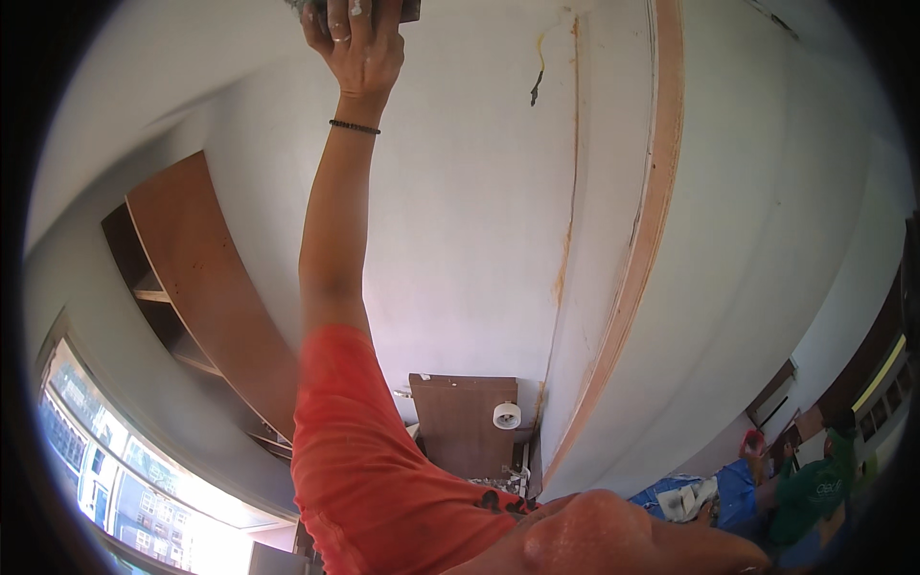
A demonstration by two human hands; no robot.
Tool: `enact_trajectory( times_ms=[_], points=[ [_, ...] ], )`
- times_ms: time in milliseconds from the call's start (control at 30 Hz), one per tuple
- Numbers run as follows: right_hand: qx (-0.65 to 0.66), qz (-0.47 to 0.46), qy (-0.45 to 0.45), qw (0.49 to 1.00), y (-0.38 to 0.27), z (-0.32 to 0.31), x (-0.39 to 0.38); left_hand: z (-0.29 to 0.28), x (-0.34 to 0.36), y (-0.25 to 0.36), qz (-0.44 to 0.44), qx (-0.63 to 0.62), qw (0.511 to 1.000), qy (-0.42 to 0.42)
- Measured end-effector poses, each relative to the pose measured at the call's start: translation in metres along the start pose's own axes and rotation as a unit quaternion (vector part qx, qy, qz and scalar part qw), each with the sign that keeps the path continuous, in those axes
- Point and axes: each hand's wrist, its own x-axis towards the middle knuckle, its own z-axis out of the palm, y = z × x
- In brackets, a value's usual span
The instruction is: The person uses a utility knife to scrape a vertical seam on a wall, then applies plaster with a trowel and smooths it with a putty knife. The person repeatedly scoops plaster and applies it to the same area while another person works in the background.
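My left hand (353,43) is raised at the top of the head view, its fingers, spotted with white and one wearing a ring, wrapped on a dark block-like tool (410,10) that the upper edge cuts off. Behind it spreads a white plastered surface (460,192); whether the tool touches it I cannot tell. A dark bracelet circles my wrist, and my red sleeve rises from the lower edge. A short yellow wire (539,57) with a dark end hangs from the white surface, right of the hand. My right hand is out of view.
Brown shelving (220,297) and a bright window (115,460) lie left. A brown board (450,422) with a round white fitting (507,416) stands low centre. A wood-coloured trim (656,220) runs down the right. A person in green (810,498) is at lower right, beside blue sheeting (728,489).
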Motion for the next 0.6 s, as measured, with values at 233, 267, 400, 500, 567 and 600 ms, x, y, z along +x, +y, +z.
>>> enact_trajectory(
  times_ms=[233, 267, 400, 500, 567, 600],
  points=[
    [0.055, 0.031, 0.039, 0.997, 0.008, -0.007, -0.025, 0.043, 0.001, -0.021, 0.013, 0.012, 0.999, 0.048],
    [0.069, 0.025, 0.031, 0.997, 0.009, -0.006, -0.025, 0.049, 0.005, -0.024, 0.014, 0.015, 0.999, 0.05],
    [0.097, 0.015, 0.001, 0.995, 0.008, -0.005, -0.027, 0.08, -0.002, -0.035, 0.025, 0.025, 0.996, 0.082],
    [0.099, 0.002, 0.018, 0.995, 0.011, -0.004, -0.029, 0.102, -0.03, -0.038, 0.022, 0.01, 0.997, 0.077],
    [0.081, 0.005, 0.033, 0.996, 0.01, 0.002, -0.032, 0.112, -0.06, -0.044, 0.014, 0.01, 1.0, 0.021],
    [0.083, 0.01, 0.032, 0.996, 0.012, 0.004, -0.033, 0.116, -0.075, -0.048, 0.011, 0.011, 1.0, -0.007]
  ],
)
